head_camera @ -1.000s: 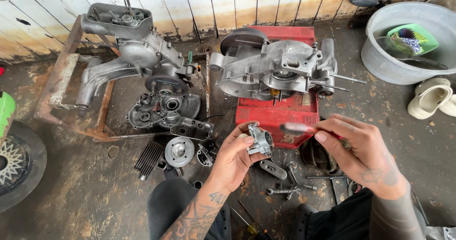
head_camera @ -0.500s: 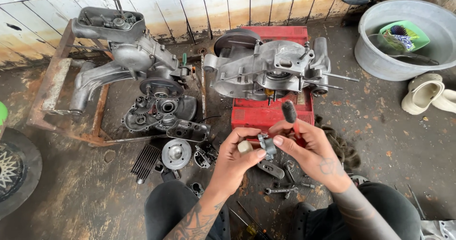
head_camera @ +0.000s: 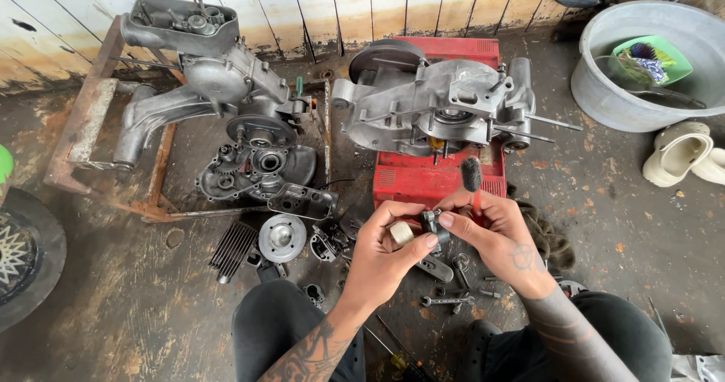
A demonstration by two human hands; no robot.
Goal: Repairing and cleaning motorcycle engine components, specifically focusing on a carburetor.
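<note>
Far left, dismantled engine casing w/ gear parts sits on rusty frame. Centre: left hand pinches small metal part btwn thumb & fingers, above loose bits on floor. Right hand touches same part, gripping red-handled brush, bristles up. Behind: 2nd engine case on red box. Far right: grey tub.

our left hand and right hand meet in front of us, fingers curled in a closed grip, fingertips touching, both tattooed forearms angled inward from below.
</note>
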